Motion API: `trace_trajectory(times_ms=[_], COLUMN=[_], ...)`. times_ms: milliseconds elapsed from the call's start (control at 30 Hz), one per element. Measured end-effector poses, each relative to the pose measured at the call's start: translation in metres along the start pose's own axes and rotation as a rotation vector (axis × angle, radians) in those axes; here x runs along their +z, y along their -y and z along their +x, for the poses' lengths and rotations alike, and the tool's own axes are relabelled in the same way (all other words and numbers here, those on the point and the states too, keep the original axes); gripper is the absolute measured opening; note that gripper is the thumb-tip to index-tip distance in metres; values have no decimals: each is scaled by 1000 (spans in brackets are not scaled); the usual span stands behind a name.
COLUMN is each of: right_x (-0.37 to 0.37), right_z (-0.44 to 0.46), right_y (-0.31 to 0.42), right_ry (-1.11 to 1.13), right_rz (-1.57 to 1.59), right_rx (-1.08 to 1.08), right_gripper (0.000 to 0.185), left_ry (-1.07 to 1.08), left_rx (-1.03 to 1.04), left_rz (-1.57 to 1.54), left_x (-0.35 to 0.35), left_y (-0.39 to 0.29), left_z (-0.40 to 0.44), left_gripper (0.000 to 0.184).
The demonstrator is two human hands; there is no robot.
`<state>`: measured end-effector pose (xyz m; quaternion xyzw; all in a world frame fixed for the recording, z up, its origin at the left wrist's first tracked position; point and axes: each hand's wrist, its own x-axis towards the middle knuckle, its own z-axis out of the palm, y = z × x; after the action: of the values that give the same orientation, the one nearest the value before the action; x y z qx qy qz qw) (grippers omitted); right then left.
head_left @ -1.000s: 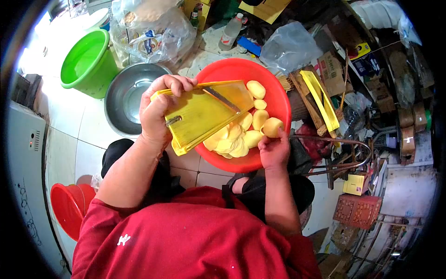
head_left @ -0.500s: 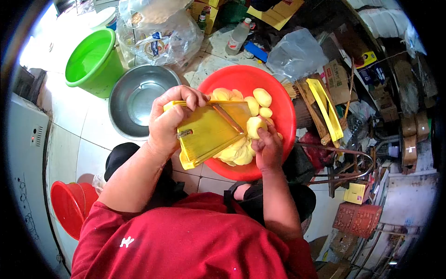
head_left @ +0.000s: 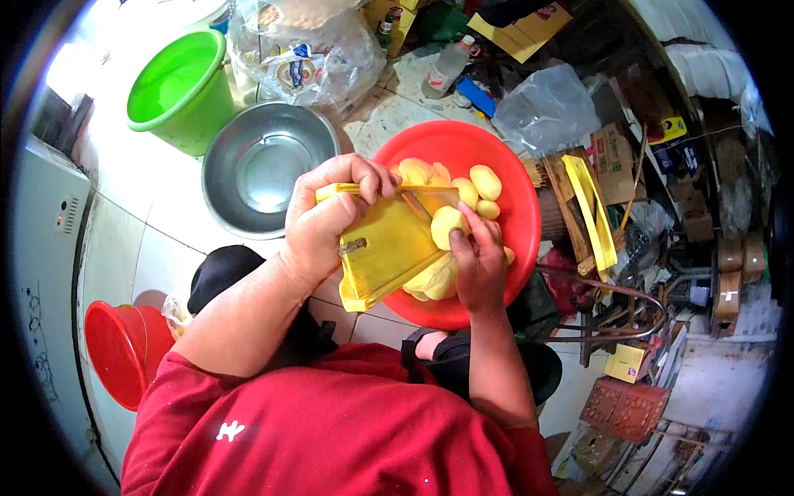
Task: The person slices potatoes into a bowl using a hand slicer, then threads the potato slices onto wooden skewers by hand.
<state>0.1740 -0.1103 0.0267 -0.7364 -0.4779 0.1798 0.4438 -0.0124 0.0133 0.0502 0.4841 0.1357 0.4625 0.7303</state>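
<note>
Your left hand (head_left: 335, 215) has its grip closed around the upper left edge of a yellow slicer (head_left: 382, 248), thumb lying over the face and fingers curled over the edge. The slicer slants above the left part of a red basin (head_left: 426, 136), its far end reaching in over the basin. Your right hand (head_left: 484, 269) has a narrow grip on a peeled potato (head_left: 447, 225), thumb and fingers at its right side, and the potato lies against the slicer's face toward the far end.

Inside the basin, three whole potatoes (head_left: 485, 183) sit close together, just beyond your right fingertips. Pale slices (head_left: 434, 283) are piled below the slicer, and more yellow pieces (head_left: 418, 171) show past its far edge, partly hidden by it and your left hand.

The basin stands on the tiled floor (head_left: 172, 248) in front of you. To its left, near it, is a metal bowl (head_left: 271, 169), with a green bucket (head_left: 186, 107) beyond. A large plastic bag (head_left: 310, 66) and a bottle (head_left: 447, 69) stand farther off, and a crumpled clear bag (head_left: 550, 112) lies beyond the basin on the right. A long yellow plastic piece (head_left: 585, 211) lies to the right of the basin, and a red bucket (head_left: 128, 351) stands at your left side.
</note>
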Motion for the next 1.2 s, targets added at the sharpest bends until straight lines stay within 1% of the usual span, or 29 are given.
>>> trace_trajectory(times_ms=[33, 100, 167, 233, 300, 333, 367, 433, 467, 500, 533, 567, 600, 667, 700, 767, 800, 867, 900, 933, 967, 1000, 1033, 1067, 1100, 1167, 1200], right_x=[-1, -2, 4, 6, 5, 6, 6, 8, 7, 7, 6, 5, 5, 7, 7, 5, 5, 4, 2, 4, 7, 9, 8, 8, 8, 6, 8], right_z=[-2, -12, -21, -12, 7, 13, 15, 21, 15, 5, -8, -15, -14, -6, 6, 18, 18, 6, -4, -16, -22, -17, -2, 10, 18, 16, 13], right_y=[9, 35, 58, 38, -3, -28, -40, -34, -30, 1, 32, 46, 42, 21, -5, -50, -41, -1, 24, 48, 62, 46, 12, -24, -28, -32, -22], right_ry=[3, 106, 99, 21, -8, -71, -76, -79, -52, -46, 19, 81, 81, -5, -37, -68, -68, 17, 73, 90, 97, 75, 12, -22, -54, -47, -35], right_rz=[1, 4, 115, -102, -147, -109, -112, -69, -116, -117, -65, -12, -11, -127, -199, -136, -136, -169, -129, -30, 71, 16, -135, -152, -170, -165, -155], right_rx=[0, -72, -163, -192, 19, 35, 33, 56, 10, 12, -74, -159, -154, -184, -118, 74, 67, -37, -188, -195, -204, -157, -204, -88, 30, 7, -9], right_gripper=[42, 42, 42, 42, 41, 42, 42, 41, 41, 41, 41, 41, 41, 40, 41, 42, 42, 43, 42, 43, 43, 43, 43, 42, 41, 41, 41], left_ry=[-3, 0, -3, 0, -10, -7, -8, -9, -8, -8, -12, 9, 33, 23, 12, 28, 43, 39, 37, 31, 33, 39, 42, 49, 54, 51, 43], left_rx=[0, 3, 1, 4, 27, 29, 27, 25, 19, 13, 10, 33, 55, 35, 22, 41, 54, 38, 18, 13, 43, 74, 79, 59, 37, 40, 34], left_rz=[1, 37, 42, 45, 24, 20, 20, 22, 26, 29, 29, 55, 81, 70, 60, 76, 95, 76, 56, 55, 46, 35, 35, 60, 82, 77, 76], left_x=[0, 1, -1, -2, -3, -3, -4, -6, -6, -7, -6, -5, -3, -4, -4, -3, -4, -5, -5, -4, -3, -1, -3, -5, -6, -6, -6], left_y=[-1, -3, -1, 0, 3, 4, 4, 3, 4, 4, 3, 3, 2, 3, 2, 1, 0, -2, -1, 0, 0, -1, -1, 1, 1, 1, 2], left_z=[0, -2, -3, -3, -5, -5, -5, -3, -4, -5, -5, -6, -7, -6, -6, -7, -6, -5, -7, -9, -8, -8, -7, -6, -7, -6, -7], left_gripper=[25, 26, 27, 27, 26, 26, 28, 30, 32, 33, 33, 32, 31, 30, 29, 32, 34, 36, 37, 37, 22, 12, 12, 21, 35, 33, 31])
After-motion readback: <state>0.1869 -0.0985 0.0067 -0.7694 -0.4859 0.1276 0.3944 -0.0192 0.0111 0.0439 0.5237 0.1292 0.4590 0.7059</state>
